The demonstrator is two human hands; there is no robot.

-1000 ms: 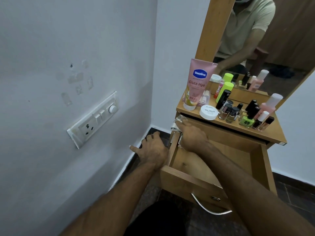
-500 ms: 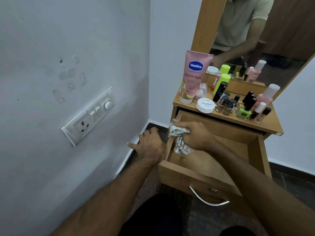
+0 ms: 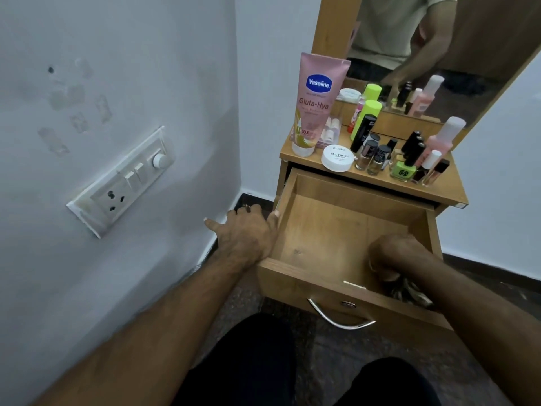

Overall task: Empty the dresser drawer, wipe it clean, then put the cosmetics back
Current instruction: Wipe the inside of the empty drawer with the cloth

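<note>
Right hand [image 3: 395, 254] low in the open drawer [image 3: 336, 227], at its near right corner, about 4 o'clock in the frame; fingers curled over a crumpled cloth [image 3: 409, 293], pressing it into that corner. Left hand [image 3: 248, 232] at 9 o'clock of the drawer, spread loose against the outer left wall, thumb on the rim, gripping nothing. Drawer floor bare wood. Cosmetics on the dresser top [image 3: 295, 155] at 12 o'clock: pink Vaseline tube [image 3: 317, 101] upright at left, white nail polish jar [image 3: 337, 158] beside it, small bottles to the right.
</note>
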